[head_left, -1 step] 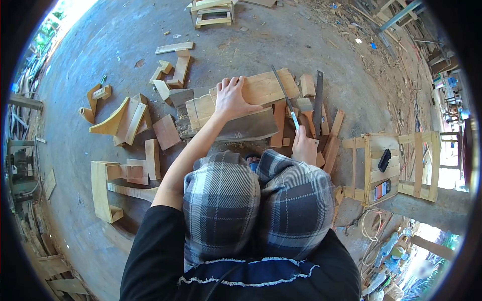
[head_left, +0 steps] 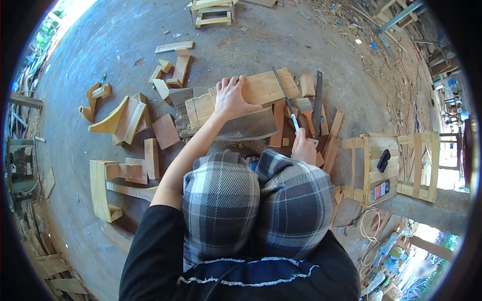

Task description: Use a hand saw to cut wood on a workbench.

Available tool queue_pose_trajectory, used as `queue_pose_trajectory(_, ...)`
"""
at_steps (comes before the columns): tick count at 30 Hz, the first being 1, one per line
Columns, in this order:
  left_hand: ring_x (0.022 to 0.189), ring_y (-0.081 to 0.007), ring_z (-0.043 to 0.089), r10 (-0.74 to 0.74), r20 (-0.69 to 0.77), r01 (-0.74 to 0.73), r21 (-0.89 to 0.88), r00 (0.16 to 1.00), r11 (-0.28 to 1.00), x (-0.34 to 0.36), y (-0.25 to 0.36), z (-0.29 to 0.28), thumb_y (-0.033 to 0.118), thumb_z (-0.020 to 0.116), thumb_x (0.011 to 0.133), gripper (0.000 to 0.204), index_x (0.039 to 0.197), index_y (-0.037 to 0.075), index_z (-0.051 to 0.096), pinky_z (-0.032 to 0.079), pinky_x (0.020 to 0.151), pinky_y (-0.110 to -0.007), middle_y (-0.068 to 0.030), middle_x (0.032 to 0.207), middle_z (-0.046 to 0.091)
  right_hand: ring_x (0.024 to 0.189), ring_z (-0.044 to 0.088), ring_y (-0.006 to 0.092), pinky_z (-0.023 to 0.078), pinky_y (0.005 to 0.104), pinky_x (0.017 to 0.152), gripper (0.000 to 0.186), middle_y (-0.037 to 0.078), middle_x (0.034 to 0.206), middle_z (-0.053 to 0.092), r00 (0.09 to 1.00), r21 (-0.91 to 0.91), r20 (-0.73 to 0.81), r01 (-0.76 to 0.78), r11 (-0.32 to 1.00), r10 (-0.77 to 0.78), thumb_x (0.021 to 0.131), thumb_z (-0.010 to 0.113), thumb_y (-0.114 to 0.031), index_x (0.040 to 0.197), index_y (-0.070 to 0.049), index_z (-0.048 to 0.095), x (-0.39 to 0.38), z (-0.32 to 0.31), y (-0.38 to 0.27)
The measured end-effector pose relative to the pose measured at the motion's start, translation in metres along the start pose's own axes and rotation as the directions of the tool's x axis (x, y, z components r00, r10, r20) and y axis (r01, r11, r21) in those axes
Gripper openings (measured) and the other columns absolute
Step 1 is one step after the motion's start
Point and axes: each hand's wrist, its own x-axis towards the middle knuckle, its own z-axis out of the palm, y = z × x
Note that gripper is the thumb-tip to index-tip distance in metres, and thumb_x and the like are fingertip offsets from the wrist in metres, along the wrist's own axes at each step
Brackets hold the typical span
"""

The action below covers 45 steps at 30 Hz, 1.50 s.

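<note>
A pale wooden board lies aslant across a dark support block in front of my knees. My left hand presses flat on it with the fingers spread. My right hand is closed round the white and light-blue handle of a long, thin, dark-bladed tool. Its blade crosses the right part of the board; whether it is a saw or a file cannot be made out. Beside it, right of the board, lie a brush with an orange-brown handle and a dark saw blade.
Wooden offcuts, among them a curved piece and a U-shaped frame, lie on the concrete floor to my left. At right stands a low slatted wooden piece bearing a phone and a black object. Cords curl behind it.
</note>
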Motion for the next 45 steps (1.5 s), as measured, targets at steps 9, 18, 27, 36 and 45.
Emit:
queue_pose_trajectory(9, 0.120, -0.0307, 0.041, 0.002, 0.002, -0.002, 0.041, 1.000, 0.999, -0.003, -0.009, 0.001, 0.062, 0.076, 0.053, 0.105, 0.132, 0.000, 0.045, 0.027, 0.104, -0.041, -0.0122, 0.125, 0.052, 0.066, 0.063, 0.0428, 0.049, 0.0534, 0.056, 0.020, 0.024, 0.068, 0.063, 0.999, -0.036, 0.043, -0.004, 0.999, 0.005, 0.099, 0.038, -0.024, 0.105, -0.007, 0.046, 0.021, -0.009, -0.014)
queue_pose_trajectory(18, 0.120, -0.0319, 0.041, -0.043, 0.015, 0.042, 0.030, 0.999, 0.999, -0.005, -0.005, 0.000, 0.062, 0.077, 0.054, 0.105, 0.133, 0.002, 0.045, 0.028, 0.105, -0.041, -0.0126, 0.126, 0.052, 0.072, 0.063, 0.0460, 0.049, 0.0556, 0.061, 0.023, 0.027, 0.072, 0.063, 0.998, 0.019, 0.055, 0.029, 0.999, -0.031, 0.099, 0.036, -0.025, 0.102, -0.005, 0.048, 0.054, 0.004, -0.023)
queue_pose_trajectory(27, 0.120, -0.0319, 0.041, 0.012, 0.022, -0.013, 0.012, 1.000, 1.000, -0.009, -0.009, 0.000, 0.063, 0.078, 0.050, 0.107, 0.133, 0.003, 0.046, 0.029, 0.106, -0.041, -0.0120, 0.126, 0.052, 0.070, 0.063, 0.0429, 0.049, 0.0542, 0.058, 0.021, 0.024, 0.072, 0.063, 0.993, -0.106, 0.111, -0.035, 0.994, 0.047, 0.100, 0.038, -0.026, 0.097, -0.007, 0.046, 0.003, -0.020, -0.016)
queue_pose_trajectory(36, 0.118, -0.0327, 0.042, 0.019, 0.026, -0.018, -0.028, 0.999, 0.999, -0.008, -0.009, -0.001, 0.064, 0.078, 0.049, 0.109, 0.135, 0.004, 0.046, 0.030, 0.106, -0.042, -0.0121, 0.128, 0.051, 0.078, 0.062, 0.0466, 0.047, 0.0578, 0.065, 0.021, 0.026, 0.076, 0.064, 0.966, -0.074, 0.167, -0.187, 0.980, 0.197, 0.100, 0.035, -0.033, 0.104, -0.013, 0.042, -0.004, 0.000, -0.018)
queue_pose_trajectory(45, 0.117, -0.0300, 0.043, 0.037, 0.008, -0.037, -0.009, 0.999, 0.999, -0.009, -0.011, 0.001, 0.065, 0.078, 0.049, 0.107, 0.132, 0.004, 0.047, 0.030, 0.105, -0.041, -0.0109, 0.124, 0.053, 0.082, 0.065, 0.0363, 0.049, 0.0439, 0.074, 0.040, 0.019, 0.085, 0.066, 0.897, 0.226, 0.359, -0.351, 0.909, 0.257, 0.101, 0.028, -0.040, 0.105, -0.012, 0.056, -0.052, -0.012, 0.028)
